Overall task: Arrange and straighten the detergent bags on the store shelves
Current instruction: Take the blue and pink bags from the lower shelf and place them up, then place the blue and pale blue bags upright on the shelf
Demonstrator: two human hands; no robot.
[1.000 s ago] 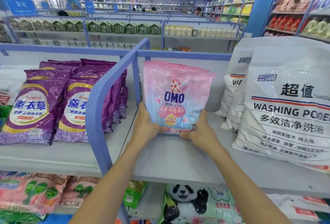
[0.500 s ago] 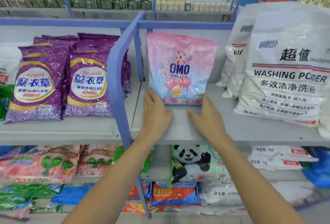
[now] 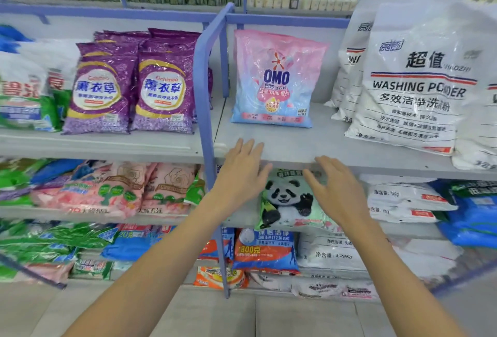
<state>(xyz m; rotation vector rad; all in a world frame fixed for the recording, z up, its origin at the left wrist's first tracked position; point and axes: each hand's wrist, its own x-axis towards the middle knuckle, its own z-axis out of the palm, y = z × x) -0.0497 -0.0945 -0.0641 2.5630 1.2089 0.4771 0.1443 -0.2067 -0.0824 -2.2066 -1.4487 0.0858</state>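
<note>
Both hands have pulled back from the pink OMO bag (image 3: pixel 274 78). Half a second ago they lay flat on the shelf, right at the bottom of the bag. Now they are out at the front edge, apart from the bag, and more of the lower shelves shows.

The long grey shelf (image 3: pixel 317 145) goes across the whole picture. Big white washing powder bags (image 3: pixel 414 89) lean at its right end. Purple bags (image 3: pixel 134 86) stand in rows on the left, on the far side of a blue divider rail (image 3: pixel 201 89). The pink OMO bag stands up by itself between the rail and the white bags, near the back of the shelf. Its front faces out and it touches no other bag. A panda bag (image 3: pixel 287 199) lies on the shelf below it.

The left hand (image 3: pixel 242 172) is flat with straight fingers, and its fingertips reach over the shelf edge. The right hand (image 3: pixel 336 188) hangs in front of the panda bag with loose, spread fingers. Neither hand holds anything.
</note>
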